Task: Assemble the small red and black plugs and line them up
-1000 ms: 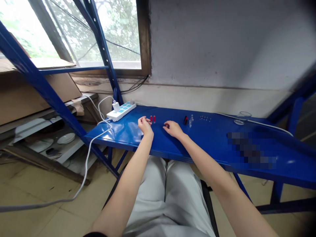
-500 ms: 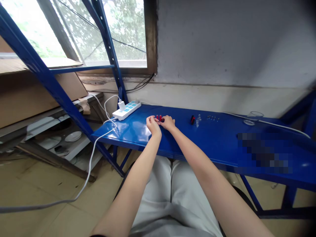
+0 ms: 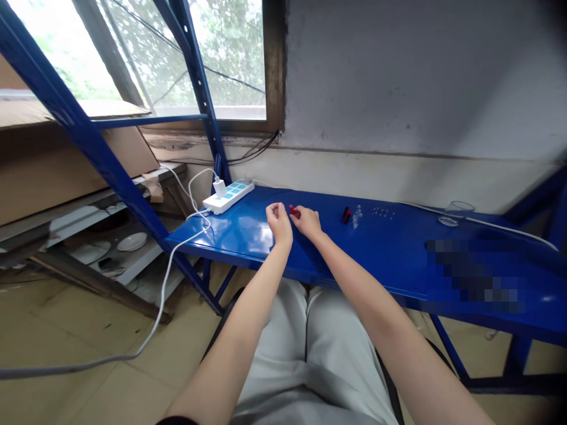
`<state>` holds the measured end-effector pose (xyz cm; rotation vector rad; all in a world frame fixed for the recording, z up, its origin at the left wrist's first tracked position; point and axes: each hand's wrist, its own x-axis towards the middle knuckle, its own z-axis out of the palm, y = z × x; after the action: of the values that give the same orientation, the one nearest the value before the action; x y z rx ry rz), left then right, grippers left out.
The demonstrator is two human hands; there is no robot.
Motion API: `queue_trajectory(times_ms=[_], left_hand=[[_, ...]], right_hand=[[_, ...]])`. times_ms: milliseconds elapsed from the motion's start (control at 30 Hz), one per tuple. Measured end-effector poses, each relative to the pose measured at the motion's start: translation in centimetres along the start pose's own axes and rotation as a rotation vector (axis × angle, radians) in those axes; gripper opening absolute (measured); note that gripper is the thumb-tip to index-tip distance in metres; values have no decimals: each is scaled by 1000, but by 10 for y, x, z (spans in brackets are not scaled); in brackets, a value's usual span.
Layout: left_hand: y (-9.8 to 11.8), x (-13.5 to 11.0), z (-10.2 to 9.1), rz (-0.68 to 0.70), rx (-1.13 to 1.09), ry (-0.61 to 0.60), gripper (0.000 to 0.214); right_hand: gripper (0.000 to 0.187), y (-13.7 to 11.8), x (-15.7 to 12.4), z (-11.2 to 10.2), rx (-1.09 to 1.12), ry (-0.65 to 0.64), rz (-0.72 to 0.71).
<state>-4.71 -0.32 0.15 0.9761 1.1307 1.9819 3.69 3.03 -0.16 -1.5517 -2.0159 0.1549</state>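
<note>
My right hand (image 3: 308, 221) pinches a small red cylinder (image 3: 292, 209) between thumb and fingertips, just above the blue tabletop (image 3: 390, 260). Close beside it on the left, my left hand (image 3: 279, 225) is closed with its fingers curled. What it holds, if anything, is hidden. To the right of my hands, small red and black pieces (image 3: 346, 215) stand on the table. Several small clear pieces (image 3: 356, 217) lie against them, and a scatter of tiny light-coloured parts (image 3: 383, 213) is farther right.
A white power strip (image 3: 229, 196) with a plug and cable lies at the table's left end. A clear round container (image 3: 448, 220) stands at the back right, near a white cable. A pixelated dark object (image 3: 473, 274) lies at right. Blue rack posts (image 3: 201, 77) rise at left.
Two red cylinders showed between my hands before; only one shows now, in my right hand. My hands have drawn slightly apart, the right one shifting a little right.
</note>
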Motion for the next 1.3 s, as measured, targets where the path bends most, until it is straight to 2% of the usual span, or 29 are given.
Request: queue_trajectory(times_ms=[67, 133, 267, 367, 467, 567, 700, 767, 867, 1300], left_hand=[[2, -5, 2, 94, 43, -53, 31], [1, -9, 4, 171, 114, -160, 37], [-7, -9, 6, 227, 238, -379, 14], [-13, -7, 7, 150, 209, -490, 12], [-13, -5, 8, -33, 111, -589, 17], [-7, -5, 8, -164, 20, -628, 22], [-2, -6, 8, -213, -30, -657, 25], [-1, -7, 8, -236, -28, -687, 28], [-3, -7, 8, -254, -16, -740, 31], [-2, -8, 7, -263, -31, -839, 41]], right_hand=[[19, 3, -6, -13, -69, 28, -85], [22, 7, -14, -26, -144, 54, -145], [23, 20, -29, -44, -259, 103, -176], [24, 28, -41, -49, -229, 144, -165], [26, 33, -51, -50, -108, 204, -120], [30, 36, -57, -50, 49, 267, -97], [41, 39, -60, -52, 197, 292, -18], [44, 40, -61, -53, 189, 247, 26], [46, 42, -60, -51, 137, 193, 17], [51, 46, -60, -48, 94, 266, 8]])
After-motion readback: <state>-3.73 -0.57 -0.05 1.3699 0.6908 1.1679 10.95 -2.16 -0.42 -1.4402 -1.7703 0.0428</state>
